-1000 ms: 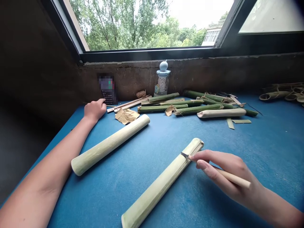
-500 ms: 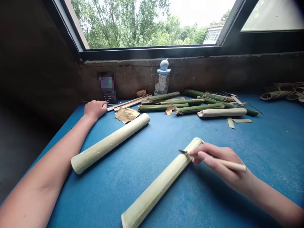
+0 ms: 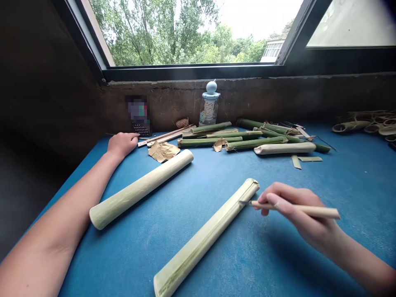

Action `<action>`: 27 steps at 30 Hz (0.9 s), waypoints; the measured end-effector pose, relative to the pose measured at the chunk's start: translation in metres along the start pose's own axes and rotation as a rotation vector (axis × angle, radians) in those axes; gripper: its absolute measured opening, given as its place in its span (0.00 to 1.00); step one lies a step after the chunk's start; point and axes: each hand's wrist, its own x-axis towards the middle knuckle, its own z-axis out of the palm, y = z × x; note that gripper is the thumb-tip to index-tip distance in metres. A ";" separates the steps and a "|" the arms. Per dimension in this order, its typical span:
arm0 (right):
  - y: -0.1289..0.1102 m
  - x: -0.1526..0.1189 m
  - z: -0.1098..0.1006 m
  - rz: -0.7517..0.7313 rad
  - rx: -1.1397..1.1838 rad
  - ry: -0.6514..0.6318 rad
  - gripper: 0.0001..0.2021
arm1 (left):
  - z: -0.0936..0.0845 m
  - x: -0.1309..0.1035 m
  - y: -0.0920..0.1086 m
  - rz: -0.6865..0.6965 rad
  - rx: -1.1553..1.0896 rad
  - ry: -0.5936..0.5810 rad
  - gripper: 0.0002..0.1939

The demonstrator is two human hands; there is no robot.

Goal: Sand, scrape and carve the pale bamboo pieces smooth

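Observation:
My right hand (image 3: 292, 208) is closed around the pale wooden handle of a small carving knife (image 3: 297, 209). The knife's dark tip meets the upper right side of a pale green bamboo piece (image 3: 206, 243), which lies slanted on the table with a groove along it. My fingers stay just off the bamboo. Near the far left edge, my left hand (image 3: 123, 144) rests on the table, fingers loosely out beside a dark blurred device (image 3: 138, 115); its palm is hidden. Alongside my left forearm lies a second peeled bamboo piece (image 3: 142, 189).
On the blue table (image 3: 130, 260), several green bamboo pieces (image 3: 256, 143) lie at the back. Brown crumpled paper (image 3: 163, 151), thin wooden strips (image 3: 168, 136) and a blue-topped bottle (image 3: 210, 107) are near them. More bamboo (image 3: 351, 126) is at far right, below the window.
My right hand has come off the bamboo and shifted right with the knife. The bamboo piece has rolled slightly, showing more of its groove. My left hand stays put.

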 end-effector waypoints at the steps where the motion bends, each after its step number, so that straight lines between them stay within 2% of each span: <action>1: -0.001 -0.002 0.002 -0.025 0.019 -0.032 0.19 | 0.000 0.000 0.000 0.000 0.005 -0.005 0.28; 4: -0.004 -0.003 0.005 -0.043 0.019 -0.062 0.19 | -0.001 -0.001 0.000 0.004 0.019 -0.006 0.27; 9: 0.003 0.005 -0.002 0.000 -0.059 0.067 0.19 | -0.004 -0.005 0.004 0.013 0.065 0.003 0.27; 16: 0.004 0.002 0.006 -0.008 -0.048 0.031 0.17 | -0.004 -0.004 0.013 0.242 0.190 -0.091 0.29; 22: 0.003 0.003 0.005 0.006 -0.037 0.043 0.17 | -0.009 -0.002 0.014 0.266 0.164 -0.165 0.28; 27: 0.005 0.006 -0.001 0.035 -0.068 0.093 0.17 | -0.014 -0.006 0.013 0.250 0.147 -0.151 0.29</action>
